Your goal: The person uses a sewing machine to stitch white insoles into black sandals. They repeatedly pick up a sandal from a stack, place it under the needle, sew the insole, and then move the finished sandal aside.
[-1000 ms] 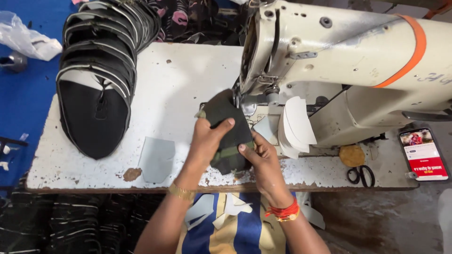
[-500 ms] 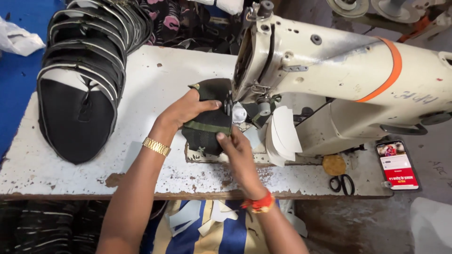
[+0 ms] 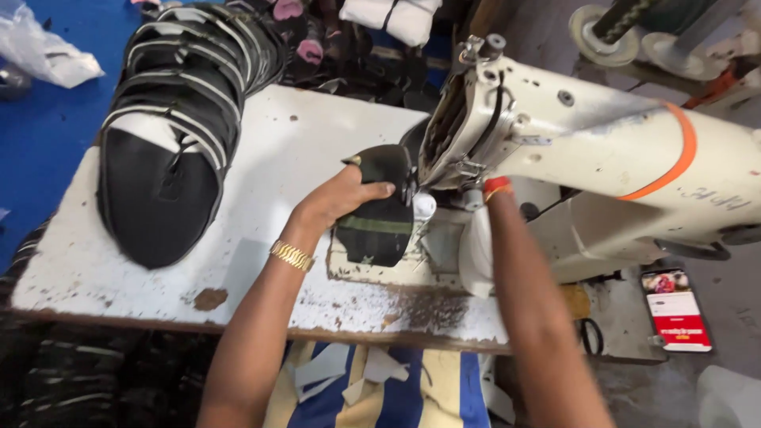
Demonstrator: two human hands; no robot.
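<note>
Right hand's gone behind the cream sewing machine head (image 3: 571,158) (grip unseen, can't tell), left hand (image 3: 337,202) pinching the dark green-banded fabric piece (image 3: 376,226) at the needle; we'd keep it flat.

View: single head-worn camera | Position: above and in front of the sewing machine (image 3: 602,174) | Facing: steeply down, tilted | Range: close, arm's reach | Coverage: white surface (image 3: 301,143) left of the machine, floor beyond | Shared: none
</note>
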